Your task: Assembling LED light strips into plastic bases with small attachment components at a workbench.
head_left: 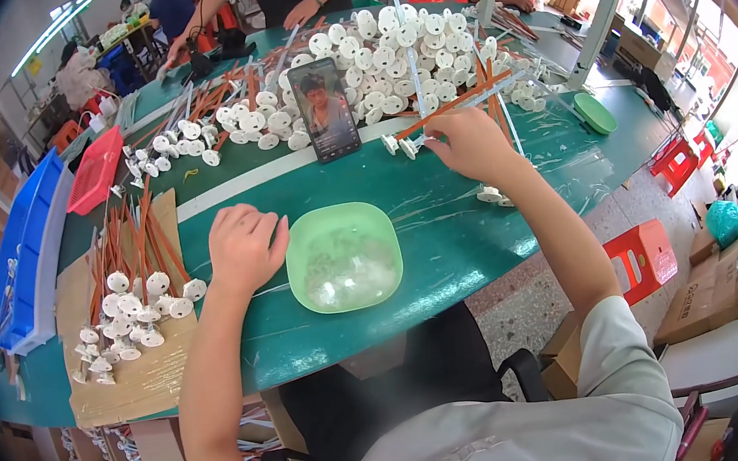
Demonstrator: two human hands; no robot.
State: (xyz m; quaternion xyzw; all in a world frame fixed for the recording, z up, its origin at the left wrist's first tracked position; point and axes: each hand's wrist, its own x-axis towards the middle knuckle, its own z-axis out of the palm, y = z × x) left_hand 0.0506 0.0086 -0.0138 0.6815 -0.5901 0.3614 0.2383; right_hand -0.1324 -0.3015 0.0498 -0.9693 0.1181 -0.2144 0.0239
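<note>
My left hand (pixel 245 245) rests curled on the green table (pixel 441 222) just left of a light green bowl (pixel 344 257) holding small clear pieces. My right hand (pixel 468 142) reaches forward and pinches the end of a thin rod with a white disc cap (pixel 410 145), drawn from a big heap of white-capped orange and white rods (pixel 385 55). A phone (pixel 324 110) stands upright between the heap and the bowl, its screen lit.
A cardboard sheet (pixel 131 376) at my left carries a bundle of orange rods with white caps (pixel 136 302). Blue (pixel 22 261) and red (pixel 94 171) trays sit at the far left. Another person's hands (pixel 300 11) work across the table. Orange stools (pixel 645 258) stand to the right.
</note>
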